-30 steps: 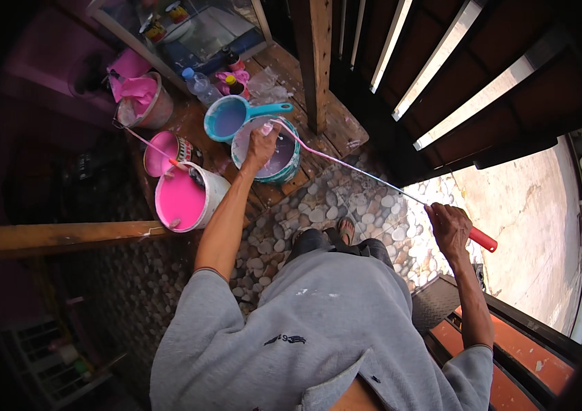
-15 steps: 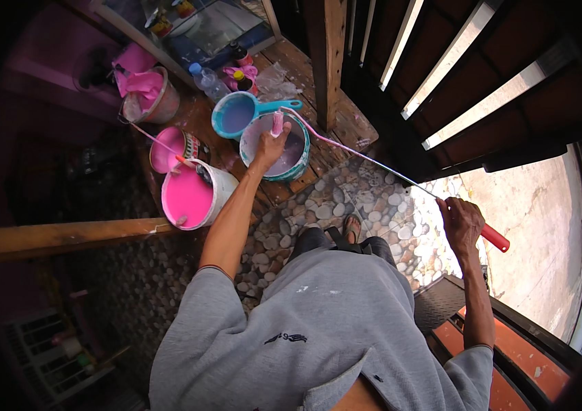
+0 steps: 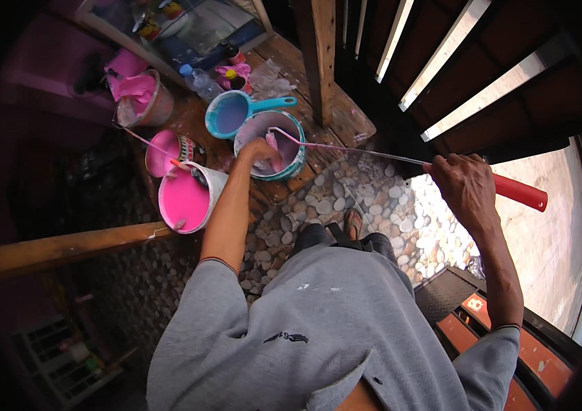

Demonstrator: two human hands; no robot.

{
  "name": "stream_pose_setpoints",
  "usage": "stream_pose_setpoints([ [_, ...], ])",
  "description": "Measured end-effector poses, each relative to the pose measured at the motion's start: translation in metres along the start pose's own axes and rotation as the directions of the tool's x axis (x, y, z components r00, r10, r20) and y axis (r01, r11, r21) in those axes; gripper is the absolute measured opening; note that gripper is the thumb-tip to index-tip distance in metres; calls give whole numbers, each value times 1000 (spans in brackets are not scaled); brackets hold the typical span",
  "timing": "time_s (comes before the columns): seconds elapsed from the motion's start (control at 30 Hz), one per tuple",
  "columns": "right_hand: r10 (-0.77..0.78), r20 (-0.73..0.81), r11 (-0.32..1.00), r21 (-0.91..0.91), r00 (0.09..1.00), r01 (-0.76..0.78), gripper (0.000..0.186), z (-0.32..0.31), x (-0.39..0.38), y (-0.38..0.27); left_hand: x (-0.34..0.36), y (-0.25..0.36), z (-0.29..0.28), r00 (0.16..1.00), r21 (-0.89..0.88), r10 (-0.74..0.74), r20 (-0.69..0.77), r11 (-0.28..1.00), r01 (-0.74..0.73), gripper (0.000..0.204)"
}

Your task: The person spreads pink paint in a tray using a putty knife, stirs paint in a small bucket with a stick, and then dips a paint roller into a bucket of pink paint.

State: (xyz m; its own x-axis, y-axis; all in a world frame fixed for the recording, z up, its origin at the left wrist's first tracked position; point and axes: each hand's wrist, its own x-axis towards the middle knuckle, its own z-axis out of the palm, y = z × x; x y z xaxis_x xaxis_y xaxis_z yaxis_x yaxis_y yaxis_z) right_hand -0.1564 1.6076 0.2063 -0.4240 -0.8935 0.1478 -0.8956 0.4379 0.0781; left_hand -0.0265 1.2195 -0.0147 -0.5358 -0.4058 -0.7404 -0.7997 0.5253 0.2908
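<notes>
My right hand (image 3: 464, 183) is closed round the shaft of a paint roller (image 3: 523, 193), just ahead of its red handle. The long metal rod, coated pink toward the far end, stretches left to a pink-stained roller sleeve (image 3: 272, 142) inside a round bucket (image 3: 300, 156) of cloudy greyish liquid. Inside the rim, my left hand (image 3: 258, 150) is closed against the sleeve; some of its fingers are hidden. A blue dipper (image 3: 228, 114) with pale purple liquid sits just behind the bucket. Beside my left forearm stands a white pail (image 3: 214, 192) filled with bright pink paint.
The wooden table (image 3: 318, 163) also bears a pink-lined can (image 3: 163, 152), a bucket with pink cloth (image 3: 148, 98), a plastic bottle (image 3: 201, 83) and a yellow-capped bottle (image 3: 236, 81). A wooden post (image 3: 320, 65) rises behind. A dark slatted gate (image 3: 442, 82) stands at right.
My left hand and the roller sleeve have gone down into the bucket. My right hand has moved up and slightly right, bringing the red handle higher.
</notes>
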Motion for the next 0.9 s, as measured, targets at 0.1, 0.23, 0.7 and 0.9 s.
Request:
stream_pose_setpoints([
  [0.1, -26, 161, 999, -14, 987, 29, 15, -18, 38, -12, 8, 4, 3, 998, 16, -57, -11, 998, 57, 58],
  [0.23, -190, 169, 964, -156, 967, 216, 14, -42, 93, -50, 41, -11, 18, 989, 92, -148, 16, 985, 146, 54],
  [0.7, 50, 188, 994, -105, 981, -31, 19, -51, 76, -38, 44, -19, 24, 999, -377, -34, -28, 926, 21, 47],
  [0.9, 197, -41, 979, -35, 980, -198, 20, 3, -29, -12, 15, -12, 17, 950, -811, 253, -181, 507, -290, 32],
])
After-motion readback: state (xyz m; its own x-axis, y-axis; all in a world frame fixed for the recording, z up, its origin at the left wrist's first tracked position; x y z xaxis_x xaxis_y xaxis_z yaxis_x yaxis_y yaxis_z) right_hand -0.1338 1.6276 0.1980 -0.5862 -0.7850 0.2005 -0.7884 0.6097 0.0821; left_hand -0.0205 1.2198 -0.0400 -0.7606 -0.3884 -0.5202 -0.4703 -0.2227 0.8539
